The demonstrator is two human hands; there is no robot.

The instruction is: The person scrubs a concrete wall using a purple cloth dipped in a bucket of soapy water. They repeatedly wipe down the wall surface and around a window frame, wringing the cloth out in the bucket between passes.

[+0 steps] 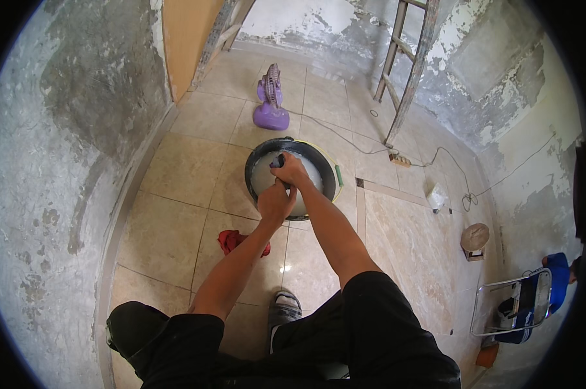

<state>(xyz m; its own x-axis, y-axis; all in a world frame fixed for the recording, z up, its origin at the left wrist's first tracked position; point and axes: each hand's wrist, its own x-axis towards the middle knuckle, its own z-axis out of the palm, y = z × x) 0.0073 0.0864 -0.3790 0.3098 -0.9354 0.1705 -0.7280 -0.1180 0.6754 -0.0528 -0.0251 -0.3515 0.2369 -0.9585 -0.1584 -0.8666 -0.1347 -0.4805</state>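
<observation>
A black bucket [252, 171] with a yellow wire handle and a green grip stands on the tiled floor, holding cloudy whitish liquid. Both of my hands are over it, close together. My right hand [291, 170] grips a small dark object [278, 161], whose kind I cannot tell. Just below it, my left hand [275, 202] is closed around the lower part of what seems to be the same object, mostly hidden by the fingers. A red cloth [230, 240] lies on the floor below the bucket, partly behind my left forearm.
A purple fan [271, 116] stands beyond the bucket, its cord running to a power strip [400, 160]. A wooden ladder [403, 97] leans at the upper right. A plastic bag [436, 197], a round-topped object [475, 237] and a metal-framed chair [476, 311] stand along the right, with a person [558, 279] beside the chair.
</observation>
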